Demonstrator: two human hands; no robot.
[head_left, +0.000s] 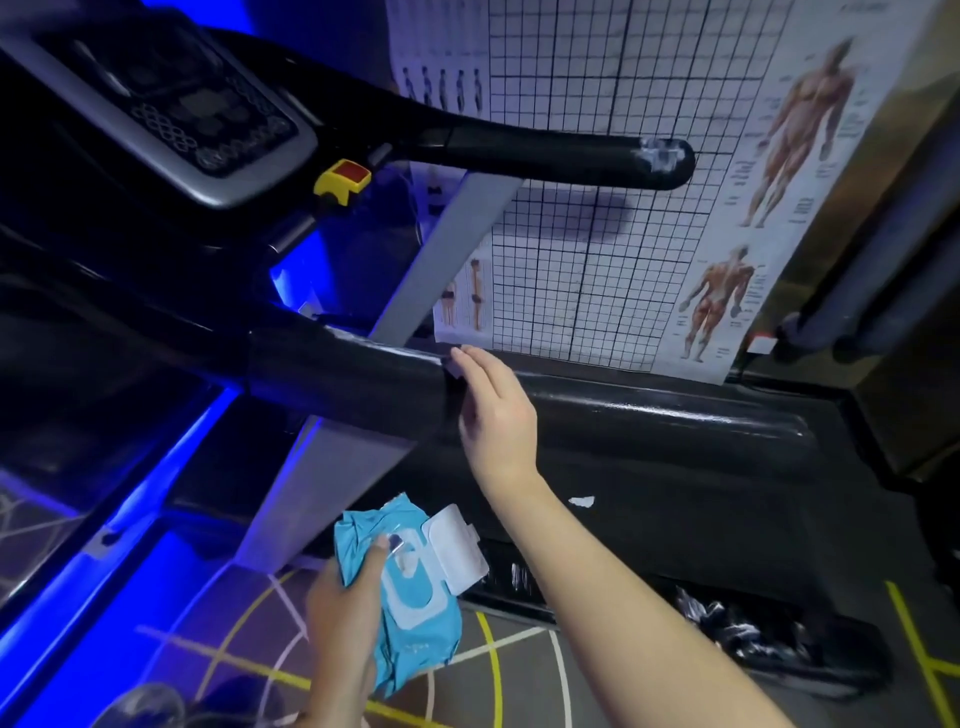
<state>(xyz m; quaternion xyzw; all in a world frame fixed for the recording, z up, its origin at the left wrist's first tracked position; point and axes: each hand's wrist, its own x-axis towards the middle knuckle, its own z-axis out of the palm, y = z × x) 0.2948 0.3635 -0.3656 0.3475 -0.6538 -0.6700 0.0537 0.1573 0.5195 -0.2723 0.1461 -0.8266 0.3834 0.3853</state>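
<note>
At the end of the near treadmill handrail (353, 379), the right hand (496, 410) lies flat against the black grip, fingers straight and close together, pointing up. A small corner of white wipe (456, 368) shows under the fingertips, pressed against the rail's end; how much of it lies beneath the palm cannot be told. Lower down, the left hand (343, 597) grips a blue pack of wet wipes (415, 618), fingers curled round its crumpled side and the thumb laid across the front near the opening. The pack is held in the air above the floor (493, 670), just below and to the left of the right forearm. Its white flip lid (454, 545) stands open, folded back toward the treadmill.

Beyond the near rail, the far handrail (545, 150) runs out from the console (171, 104), its tip scuffed pale. A red stop button (349, 171) in a yellow housing sits at the console's edge. Behind both rails hangs a gridded poster (623, 208) with muscle figures. Blue light glows along the machine's left side, and yellow and white lines cross the floor.
</note>
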